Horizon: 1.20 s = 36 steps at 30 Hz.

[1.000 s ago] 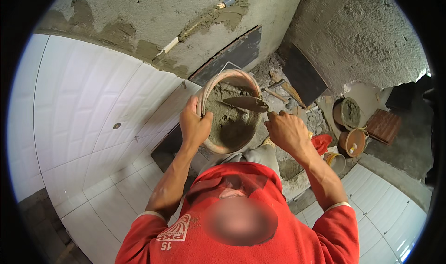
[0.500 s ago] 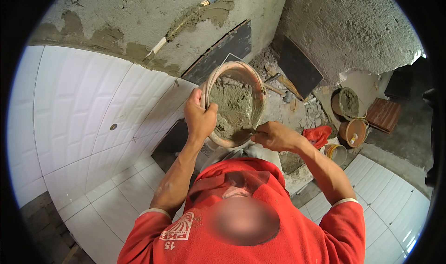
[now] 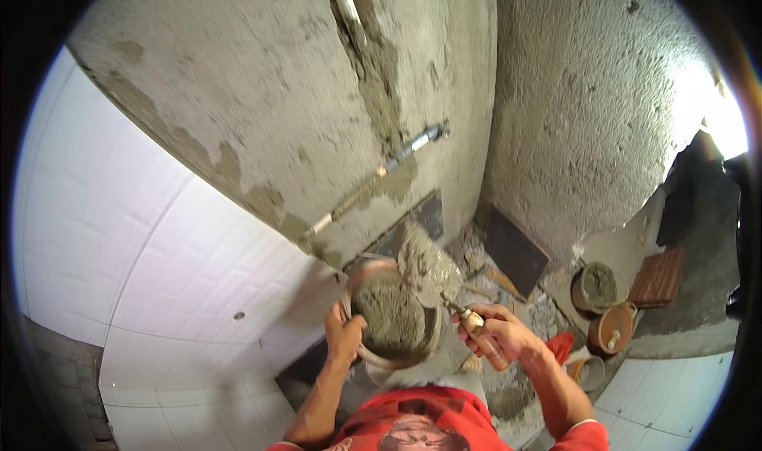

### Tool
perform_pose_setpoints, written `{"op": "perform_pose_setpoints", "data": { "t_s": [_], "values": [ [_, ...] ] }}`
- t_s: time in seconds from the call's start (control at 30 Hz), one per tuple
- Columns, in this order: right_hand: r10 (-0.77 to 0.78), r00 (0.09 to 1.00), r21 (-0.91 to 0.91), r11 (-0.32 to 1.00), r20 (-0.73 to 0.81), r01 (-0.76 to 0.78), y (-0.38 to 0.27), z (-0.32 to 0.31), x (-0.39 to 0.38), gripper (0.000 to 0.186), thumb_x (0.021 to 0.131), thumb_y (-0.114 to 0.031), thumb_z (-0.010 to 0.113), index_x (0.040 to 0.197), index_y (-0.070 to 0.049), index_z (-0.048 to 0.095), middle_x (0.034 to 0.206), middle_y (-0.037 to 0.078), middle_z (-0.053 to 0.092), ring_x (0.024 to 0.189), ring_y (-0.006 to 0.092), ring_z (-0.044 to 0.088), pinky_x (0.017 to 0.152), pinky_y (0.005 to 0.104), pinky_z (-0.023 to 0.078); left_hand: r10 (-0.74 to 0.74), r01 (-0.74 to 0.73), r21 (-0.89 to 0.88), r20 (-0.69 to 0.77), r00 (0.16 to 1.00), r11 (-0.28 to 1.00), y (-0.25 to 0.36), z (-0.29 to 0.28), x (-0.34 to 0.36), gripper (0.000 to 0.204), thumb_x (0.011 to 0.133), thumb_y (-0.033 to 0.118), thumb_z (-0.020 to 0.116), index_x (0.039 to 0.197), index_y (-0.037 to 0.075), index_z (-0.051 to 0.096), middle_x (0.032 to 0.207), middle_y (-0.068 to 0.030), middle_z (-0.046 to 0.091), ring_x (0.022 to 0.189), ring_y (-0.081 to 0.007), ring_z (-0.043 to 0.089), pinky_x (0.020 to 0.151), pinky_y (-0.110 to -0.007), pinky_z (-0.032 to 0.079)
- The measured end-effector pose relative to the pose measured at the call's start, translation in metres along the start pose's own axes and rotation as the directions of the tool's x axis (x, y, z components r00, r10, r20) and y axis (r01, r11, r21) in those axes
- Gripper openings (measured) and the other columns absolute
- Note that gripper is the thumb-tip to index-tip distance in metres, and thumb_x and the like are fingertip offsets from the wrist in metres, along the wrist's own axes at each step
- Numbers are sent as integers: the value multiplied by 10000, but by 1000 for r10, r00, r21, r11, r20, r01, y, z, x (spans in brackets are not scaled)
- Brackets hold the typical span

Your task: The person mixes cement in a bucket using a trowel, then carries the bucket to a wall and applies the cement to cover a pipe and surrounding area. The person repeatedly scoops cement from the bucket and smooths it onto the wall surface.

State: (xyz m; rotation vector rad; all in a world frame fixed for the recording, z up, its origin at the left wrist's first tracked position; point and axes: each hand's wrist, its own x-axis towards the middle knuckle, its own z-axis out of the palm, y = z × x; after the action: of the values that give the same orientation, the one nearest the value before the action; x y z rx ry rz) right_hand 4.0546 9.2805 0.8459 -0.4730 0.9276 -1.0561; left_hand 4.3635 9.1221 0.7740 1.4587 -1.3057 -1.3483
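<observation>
My left hand (image 3: 343,337) grips the left rim of an orange bucket (image 3: 433,338), its thumb lying over the edge. Grey wet mortar (image 3: 386,311) fills much of the bucket. In my right hand (image 3: 508,333) is the handle of a pointed trowel (image 3: 429,267). The trowel's blade is smeared with wet mortar and points up and left, above the bucket's right rim. Ahead, a plastered wall (image 3: 270,94) has a mortar-filled groove, with a pipe (image 3: 421,141) and fitting set in it.
White tiles (image 3: 198,268) cover the lower left wall. Dark panels (image 3: 512,252) lean in the corner beside rubble. On the right stand a mortar bucket (image 3: 597,286), an orange bucket (image 3: 611,329) and a stack of reddish-brown tiles (image 3: 659,278). Something red (image 3: 560,346) lies beyond my right wrist.
The trowel has come up out of the bucket, and its blade now shows. My view has tilted up toward the wall, and the bucket sits lower in it, still held by my left hand.
</observation>
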Motion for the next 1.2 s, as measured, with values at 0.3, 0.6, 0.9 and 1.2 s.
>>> {"op": "perform_pose_setpoints", "data": {
  "t_s": [0.3, 0.6, 0.9, 1.2],
  "values": [
    [-914, 178, 10, 187, -364, 982, -111, 141, 37, 712, 948, -128, 725, 1549, 7, 367, 1142, 91, 609, 805, 137, 621, 641, 288, 558, 14, -14, 11, -34, 999, 1000, -38, -42, -5, 353, 700, -50, 611, 1052, -43, 639, 904, -67, 660, 791, -167, 612, 727, -319, 509],
    [-756, -529, -561, -263, -385, 785, -171, 154, 183, 722, 971, 20, 630, 1611, -24, 298, 1097, 80, 616, 827, 90, 549, 681, 249, 497, -77, 113, 203, -176, 981, 973, -45, -68, -18, 282, 664, 68, 684, 916, -38, 613, 779, -95, 629, 705, -202, 593, 682, -354, 499],
    [-953, 302, -480, 255, 22, 839, -107, 192, 188, 451, 921, -57, 620, 1365, -31, 548, 954, 119, 637, 818, 160, 619, 641, 316, 511, -12, 46, 175, -190, 982, 983, -67, -80, -13, 274, 682, 67, 659, 926, -51, 613, 838, -143, 670, 779, -248, 629, 748, -365, 508],
    [-688, 708, -531, 665, -160, 526, -61, 69, 127, 328, 1021, -256, 646, 1211, 11, 627, 799, -20, 568, 673, 67, 531, 576, 257, 447, 40, 1, 200, -199, 979, 980, -28, -62, -17, 457, 695, 36, 635, 1147, -39, 628, 983, -137, 691, 916, -253, 651, 855, -348, 514]
  ]
}}
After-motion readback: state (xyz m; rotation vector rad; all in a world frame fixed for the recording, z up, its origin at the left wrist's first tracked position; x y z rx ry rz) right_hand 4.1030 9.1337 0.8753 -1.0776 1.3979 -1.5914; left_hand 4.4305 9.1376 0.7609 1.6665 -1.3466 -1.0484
